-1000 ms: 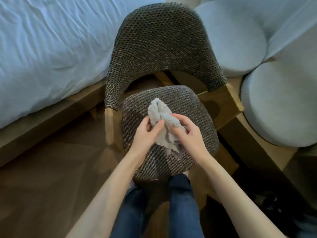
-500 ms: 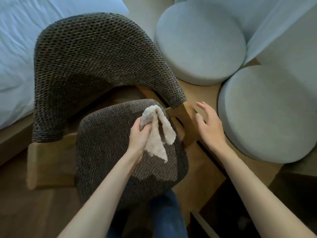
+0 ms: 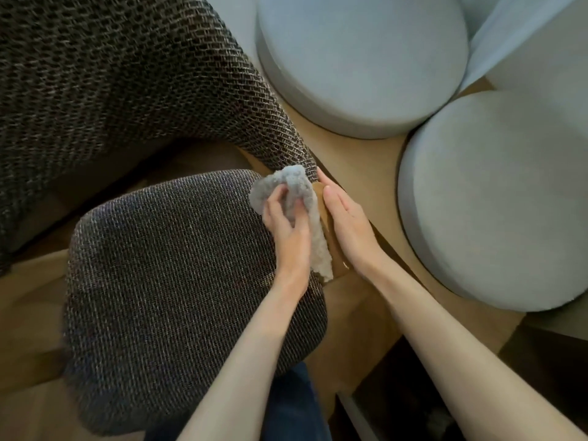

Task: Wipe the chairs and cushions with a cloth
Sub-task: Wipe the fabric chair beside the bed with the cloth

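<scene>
One dark woven chair (image 3: 95, 138) fills the left half: curved back (image 3: 127, 74) on top, seat cushion (image 3: 165, 297) below, coarse tweed-like weave, no stain that I can make out. Left hand (image 3: 288, 230) is at the seat's right edge, fingers curled round a bunched pale grey cloth (image 3: 296, 189). The wad presses where the back's lower end meets the wooden arm (image 3: 336, 254), and a loose tail hangs down along the arm beside the wrist. Right hand (image 3: 346, 224), just right of the arm, lies flat with straight fingers against its outer side and holds nothing. The hands are close, with only arm and cloth between them. Judgement: step in hand is wiping the arm and the joint under the back. To do it well: brace the chair with the right hand, draw the cloth along the wood rather than dab, gather the tail into the palm so it does not drag, and push a fold into the seam where dust likely collects. Cloth looks fluffy, soft, crumpled rather than folded; damp or dry, cannot tell. Farther right, two round cushions (image 3: 359, 55), the nearer one (image 3: 496, 198), sit side by side on a wooden platform (image 3: 359, 167).
</scene>
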Demonstrator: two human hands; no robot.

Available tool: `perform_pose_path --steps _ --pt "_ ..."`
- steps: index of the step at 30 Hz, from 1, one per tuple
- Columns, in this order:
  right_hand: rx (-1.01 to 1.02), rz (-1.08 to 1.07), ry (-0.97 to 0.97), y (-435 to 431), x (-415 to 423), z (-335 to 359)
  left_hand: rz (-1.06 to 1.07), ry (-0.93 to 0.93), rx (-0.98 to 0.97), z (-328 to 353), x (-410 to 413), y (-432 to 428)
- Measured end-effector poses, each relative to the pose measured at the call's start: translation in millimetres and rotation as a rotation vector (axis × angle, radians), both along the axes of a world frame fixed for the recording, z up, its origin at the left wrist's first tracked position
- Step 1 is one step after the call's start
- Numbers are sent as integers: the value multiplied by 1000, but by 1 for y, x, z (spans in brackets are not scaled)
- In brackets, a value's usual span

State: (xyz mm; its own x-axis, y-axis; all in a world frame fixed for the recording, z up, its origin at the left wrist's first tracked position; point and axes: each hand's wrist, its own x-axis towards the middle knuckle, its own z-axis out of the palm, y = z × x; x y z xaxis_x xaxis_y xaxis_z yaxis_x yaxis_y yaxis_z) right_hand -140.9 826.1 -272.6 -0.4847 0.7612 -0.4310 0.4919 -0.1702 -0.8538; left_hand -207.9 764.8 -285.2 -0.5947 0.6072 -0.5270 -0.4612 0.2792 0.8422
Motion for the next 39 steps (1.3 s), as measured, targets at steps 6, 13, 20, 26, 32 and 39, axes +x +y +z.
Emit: perform_pose_path --steps 6,13,20,26,32,39 --pt "36 18 -13 1 -2 -4 -82 36 69 -29 -1 -3" --pt "89 24 -22 0 -3 -8 -190 54 -179 -58 -20 10" --pt "87 20 -5 0 -3 -6 -18 11 -73 -23 -5 -9" --pt "-189 10 151 1 -1 -5 57 83 38 -5 23 -19" --pt "-246 34 191 1 -1 -1 -18 70 44 -23 44 -42" --pt "-230 51 100 1 3 0 -153 -95 -30 -43 53 -66"
